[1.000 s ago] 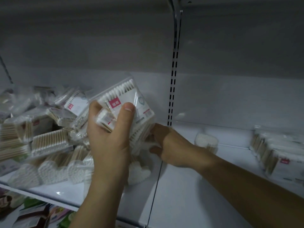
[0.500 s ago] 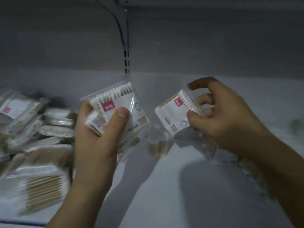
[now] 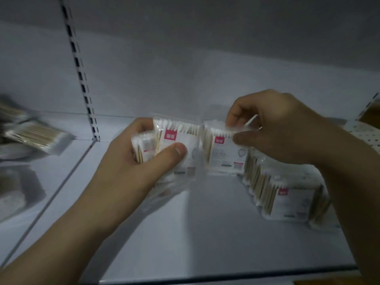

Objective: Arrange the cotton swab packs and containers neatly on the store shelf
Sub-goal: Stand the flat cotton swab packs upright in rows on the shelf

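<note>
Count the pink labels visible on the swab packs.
3. One on the front pack in the left hand, one on the pack pinched by the right hand, one on the row standing on the shelf. Others may be hidden.

A single head-worn wide-angle view looks forward and down, close onto the white shelf [image 3: 185, 233], its back panel toward 12 o'clock and its front edge near 6 o'clock.

L hand [image 3: 131, 161] bare; R hand [image 3: 287, 128] bare; forearms unsleeved
</note>
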### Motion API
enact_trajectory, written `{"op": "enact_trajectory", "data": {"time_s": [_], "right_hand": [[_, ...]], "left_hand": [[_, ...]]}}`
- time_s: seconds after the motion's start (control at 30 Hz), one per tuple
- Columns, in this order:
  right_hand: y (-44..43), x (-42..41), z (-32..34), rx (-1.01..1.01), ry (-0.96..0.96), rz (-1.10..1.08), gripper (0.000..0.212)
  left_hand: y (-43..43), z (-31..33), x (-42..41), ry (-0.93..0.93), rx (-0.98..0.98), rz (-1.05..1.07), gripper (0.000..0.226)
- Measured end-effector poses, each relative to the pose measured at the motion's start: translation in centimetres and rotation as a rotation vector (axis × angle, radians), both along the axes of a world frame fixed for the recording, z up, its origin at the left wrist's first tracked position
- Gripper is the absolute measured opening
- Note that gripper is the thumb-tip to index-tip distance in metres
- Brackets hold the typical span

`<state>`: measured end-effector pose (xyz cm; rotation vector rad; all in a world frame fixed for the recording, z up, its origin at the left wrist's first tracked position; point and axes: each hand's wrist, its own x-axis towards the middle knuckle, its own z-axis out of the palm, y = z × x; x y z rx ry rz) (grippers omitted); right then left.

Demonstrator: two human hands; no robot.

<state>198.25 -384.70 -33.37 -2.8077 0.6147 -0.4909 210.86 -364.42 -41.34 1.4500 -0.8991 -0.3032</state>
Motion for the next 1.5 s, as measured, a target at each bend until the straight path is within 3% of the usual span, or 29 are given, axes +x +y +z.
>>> {"op": "enact_trajectory", "data": {"time_s": [0.1, 0.27, 0.57, 0.77, 0.9, 1.03, 1.1, 1.17, 1.27, 1.4, 1.5], "right_hand": [[-0.2, -0.1, -0.6, -0.039, 0.048, 0.040, 0.021], [-0.4, -0.2, -2.0, -0.083, 0.112, 0.028, 0.024], [-0.7, -0.4, -3.8, -0.245, 0.147, 0.007, 0.035], [-0.6, -0.2, -4.1, -0.390, 0.113, -0.014, 0.026], [-1.0, -0.5, -3.9, -0.286, 0.108, 0.031, 0.036], [-0.1, -0.9, -2.3, -0.018, -0.230, 0.207, 0.027], [1.0, -0.7, -2.0, 0.137, -0.228, 0.298, 0.040], [2.1, -0.2, -2.1, 0.170, -0.170, 0.318, 0.051], [2.2, -0.1, -2.0, 0.228, -0.222, 0.339, 0.040], [0.5, -2.1, -1.3, 0.311, -0.355, 0.318, 0.036], [-0.1, -3.7, -1.3, 0.234, -0.280, 0.222, 0.038]], "left_hand": [[-1.4, -0.1, 0.5, 0.093, -0.013, -0.001, 0.044], [-2.8, -0.3, 1.3, 0.203, -0.058, -0.030, 0.039], [-2.9, -1.0, -0.2, 0.236, -0.065, -0.115, 0.037], [-2.8, -1.6, -0.1, 0.181, -0.060, -0.147, 0.044], [-2.5, -1.8, -0.1, 0.187, -0.049, -0.177, 0.043], [-2.2, -1.7, -0.2, 0.219, -0.035, -0.194, 0.047], [-2.1, -1.7, -0.3, 0.231, -0.049, -0.199, 0.053], [-2.0, -1.6, -0.4, 0.224, -0.055, -0.209, 0.065], [-1.8, -1.6, -0.2, 0.222, -0.074, -0.167, 0.078], [-1.4, -1.7, 0.6, 0.198, -0.039, -0.049, 0.048], [-1.0, -1.7, 0.5, 0.132, -0.005, -0.017, 0.043]]}}
